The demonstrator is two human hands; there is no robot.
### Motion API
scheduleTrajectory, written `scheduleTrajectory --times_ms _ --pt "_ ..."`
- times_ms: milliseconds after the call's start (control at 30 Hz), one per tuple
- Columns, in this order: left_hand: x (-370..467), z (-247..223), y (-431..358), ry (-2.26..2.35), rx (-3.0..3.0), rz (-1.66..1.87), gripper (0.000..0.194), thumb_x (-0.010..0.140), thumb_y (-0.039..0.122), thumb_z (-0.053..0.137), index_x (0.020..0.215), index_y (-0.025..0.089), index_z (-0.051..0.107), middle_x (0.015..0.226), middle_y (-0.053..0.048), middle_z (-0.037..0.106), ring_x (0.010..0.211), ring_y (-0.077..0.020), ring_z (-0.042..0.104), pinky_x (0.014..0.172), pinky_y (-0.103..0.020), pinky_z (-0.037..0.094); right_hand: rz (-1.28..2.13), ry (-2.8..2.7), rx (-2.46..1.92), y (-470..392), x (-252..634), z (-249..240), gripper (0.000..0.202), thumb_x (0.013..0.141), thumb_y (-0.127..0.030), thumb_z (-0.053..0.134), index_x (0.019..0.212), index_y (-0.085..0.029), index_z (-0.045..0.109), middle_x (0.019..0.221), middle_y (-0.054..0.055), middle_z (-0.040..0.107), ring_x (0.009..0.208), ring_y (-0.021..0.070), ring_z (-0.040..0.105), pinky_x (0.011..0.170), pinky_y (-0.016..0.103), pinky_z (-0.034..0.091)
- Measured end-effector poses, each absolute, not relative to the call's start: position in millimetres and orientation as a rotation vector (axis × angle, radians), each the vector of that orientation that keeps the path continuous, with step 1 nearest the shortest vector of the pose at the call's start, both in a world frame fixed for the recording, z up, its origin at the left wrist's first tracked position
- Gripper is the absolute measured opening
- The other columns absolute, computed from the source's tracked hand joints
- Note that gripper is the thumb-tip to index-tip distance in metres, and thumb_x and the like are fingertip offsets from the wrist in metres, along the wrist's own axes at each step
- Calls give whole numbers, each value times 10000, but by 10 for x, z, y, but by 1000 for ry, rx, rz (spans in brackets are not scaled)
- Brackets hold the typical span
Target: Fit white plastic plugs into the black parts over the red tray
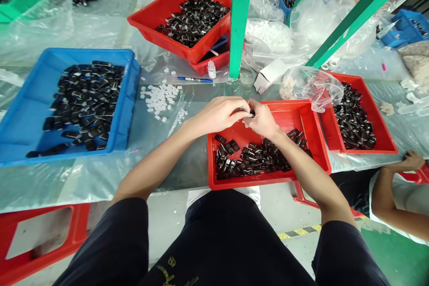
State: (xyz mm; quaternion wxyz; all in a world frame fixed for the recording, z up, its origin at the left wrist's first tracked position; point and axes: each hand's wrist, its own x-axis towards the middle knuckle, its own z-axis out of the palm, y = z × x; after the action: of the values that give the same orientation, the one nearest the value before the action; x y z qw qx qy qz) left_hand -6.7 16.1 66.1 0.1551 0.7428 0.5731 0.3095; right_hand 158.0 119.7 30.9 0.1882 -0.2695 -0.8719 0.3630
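Observation:
My left hand (219,115) and my right hand (260,118) meet above the far edge of a red tray (270,183). Between their closed fingers is a small black plastic piece (252,112), mostly covered, with a pale spot showing near the fingertips. Both hands grip it. Below them, many similar black pieces (254,156) lie in a loose heap along the near side of the tray. To the left of my left hand, small white pads (161,98) are scattered on the plastic-covered table.
A blue tray (134,67) of black pieces stands left; another red tray (147,27) is behind. A green post (240,22) rises beyond my hands. A blue pen (195,79), small bottle (211,69) and white box (271,75) lie nearby. A co-worker's arm (385,187) is at right.

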Motion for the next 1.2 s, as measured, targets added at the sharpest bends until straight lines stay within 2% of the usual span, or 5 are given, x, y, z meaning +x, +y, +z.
scheduleTrajectory --times_ms 333,533,933,1067,1200 --pt "-70 667 169 1622 1995 948 181 963 295 614 920 206 765 901 -29 788 725 -148 654 743 -295 479 949 -2569 -792 1197 1567 344 97 794 -181 609 881 -222 596 708 5 679 685 221 633 674 308 407" --pt "-38 665 180 1606 1886 1021 184 932 283 627 877 185 772 807 -24 774 668 -134 639 690 -279 480 1045 -2537 -804 1185 1566 383 50 837 -180 595 837 -221 568 726 13 667 672 208 648 681 306 420" --pt "5 641 198 1656 1731 1113 149 895 297 672 836 174 731 815 -38 762 697 -144 648 692 -292 490 1134 -2453 -719 1180 1569 419 113 841 -215 578 785 -240 482 700 6 596 689 195 630 621 276 438" --pt "-40 624 230 1580 1675 1208 212 816 359 775 825 172 676 742 -15 696 654 -126 591 636 -268 473 1205 -2425 -654 1194 1558 391 116 847 -292 621 833 -225 527 738 -3 609 692 166 589 613 265 461" --pt "-84 615 271 1443 1616 1275 244 840 397 738 850 160 683 762 -28 700 662 -121 597 616 -251 481 1302 -2321 -587 1203 1540 344 313 853 -493 696 862 -219 544 743 -15 592 703 158 568 604 264 477"
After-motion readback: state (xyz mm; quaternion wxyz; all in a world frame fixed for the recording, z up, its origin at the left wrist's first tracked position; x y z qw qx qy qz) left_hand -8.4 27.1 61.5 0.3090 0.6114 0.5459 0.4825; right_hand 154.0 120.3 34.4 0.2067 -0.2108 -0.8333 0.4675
